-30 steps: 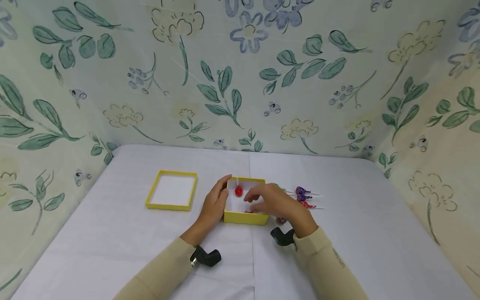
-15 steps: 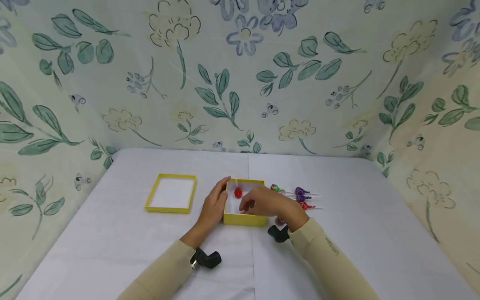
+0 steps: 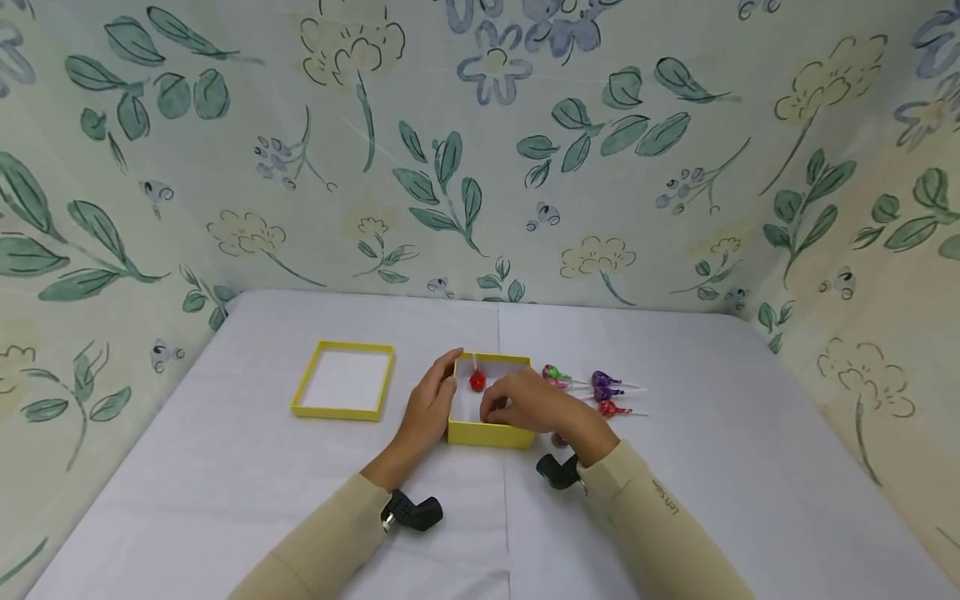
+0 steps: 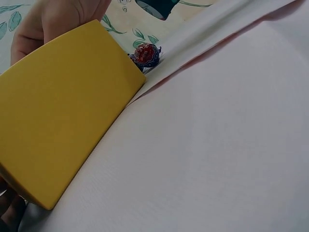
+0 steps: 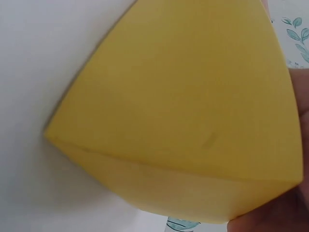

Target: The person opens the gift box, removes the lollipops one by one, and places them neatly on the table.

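A shallow yellow box [image 3: 491,436] with a pale inside stands uncovered on the white cloth. My left hand [image 3: 427,408] holds its left wall, fingertips at the far corner. My right hand [image 3: 531,400] reaches over the right wall with bent fingers low inside, near the front wall. The fingertips are partly hidden, so I cannot tell whether they pinch anything. A red lollipop [image 3: 477,381] lies in the far left part of the box, its stick against the back wall. The box's outer walls fill much of the left wrist view [image 4: 72,106] and right wrist view [image 5: 183,96].
The yellow-rimmed lid [image 3: 336,414] lies to the left. Right of the box are several wrapped lollipops: a green one [image 3: 551,372], purple ones [image 3: 602,380] and a red one [image 3: 609,408]. A dark red-and-blue wrapped lollipop [image 4: 146,55] lies by the near right corner.
My right hand has lowered and shifted slightly left inside the box, its fingers now bent more. It covers the reddish bit seen there a second ago. My left hand stays in place.
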Motion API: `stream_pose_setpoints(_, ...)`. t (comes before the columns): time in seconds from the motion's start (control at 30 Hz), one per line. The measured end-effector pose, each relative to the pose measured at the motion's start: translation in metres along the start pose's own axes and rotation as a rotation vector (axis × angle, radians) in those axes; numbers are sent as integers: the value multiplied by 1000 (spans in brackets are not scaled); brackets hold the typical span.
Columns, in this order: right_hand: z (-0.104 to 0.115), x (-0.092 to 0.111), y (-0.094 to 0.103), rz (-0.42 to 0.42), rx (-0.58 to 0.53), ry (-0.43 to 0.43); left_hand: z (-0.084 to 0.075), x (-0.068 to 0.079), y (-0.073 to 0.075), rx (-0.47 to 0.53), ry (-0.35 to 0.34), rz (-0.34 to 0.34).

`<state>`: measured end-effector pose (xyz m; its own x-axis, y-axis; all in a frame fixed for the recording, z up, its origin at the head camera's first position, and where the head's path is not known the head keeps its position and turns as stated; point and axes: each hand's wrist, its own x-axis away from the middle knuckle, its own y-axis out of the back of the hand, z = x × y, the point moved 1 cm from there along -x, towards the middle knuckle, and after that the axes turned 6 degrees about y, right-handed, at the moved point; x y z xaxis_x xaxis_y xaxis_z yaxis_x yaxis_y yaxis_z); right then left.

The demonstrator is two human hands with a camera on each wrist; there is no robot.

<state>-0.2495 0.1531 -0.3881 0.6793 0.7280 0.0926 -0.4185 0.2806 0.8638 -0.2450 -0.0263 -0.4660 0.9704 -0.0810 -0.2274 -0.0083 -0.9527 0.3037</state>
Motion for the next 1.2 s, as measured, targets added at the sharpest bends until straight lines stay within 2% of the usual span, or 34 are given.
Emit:
stream_pose_setpoints(0.47,4,-3,7,57,76,-51,-4,-3,1,19,-34,-14)
stream_pose_setpoints(0.67,3,-3,5,78,60,-82,-4,-1,-1,21,-10,-6)
stream_pose_setpoints(0.87,1,-1,2,56,42,-39,-2,0,-1,21,1,6)
stream_pose_setpoints(1.2,0,0,-2,-31,23,29,-1,0,1,18,8,3)
